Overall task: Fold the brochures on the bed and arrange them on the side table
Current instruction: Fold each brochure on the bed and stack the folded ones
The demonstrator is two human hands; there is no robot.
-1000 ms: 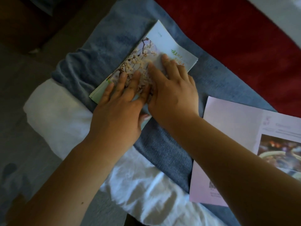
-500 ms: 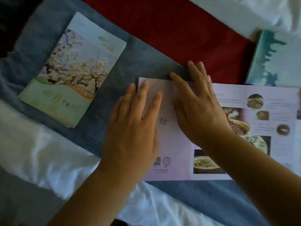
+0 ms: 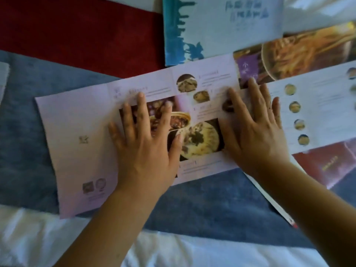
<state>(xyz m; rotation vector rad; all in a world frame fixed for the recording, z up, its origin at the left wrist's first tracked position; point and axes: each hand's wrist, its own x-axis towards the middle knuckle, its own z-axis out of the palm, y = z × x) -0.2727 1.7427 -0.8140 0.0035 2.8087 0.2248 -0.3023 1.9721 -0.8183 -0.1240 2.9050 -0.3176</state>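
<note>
Blue textured blanket (image 3: 202, 205) spread across the middle, lying flat; dark red cloth (image 3: 81, 33) adjoining it at upper left; white sheet (image 3: 34, 241) along the lower edge, creased; white bedding (image 3: 317, 12) at upper right.

An unfolded brochure (image 3: 77, 151) lies flat across a blanket (image 3: 25, 105) on the bed, reaching from the left toward the middle. 2 hands rest flat on it: the left hand (image 3: 148, 147) on its middle panel, the right hand (image 3: 254, 130) just beside, over its right edge. A second brochure (image 3: 221, 27) lies behind it, its near edge tucked under the first. A third brochure (image 3: 317, 105) lies to the right, partly under the right hand. In front of the blanket lies a sheet (image 3: 183, 251), and behind it a cloth (image 3: 81, 33).
</note>
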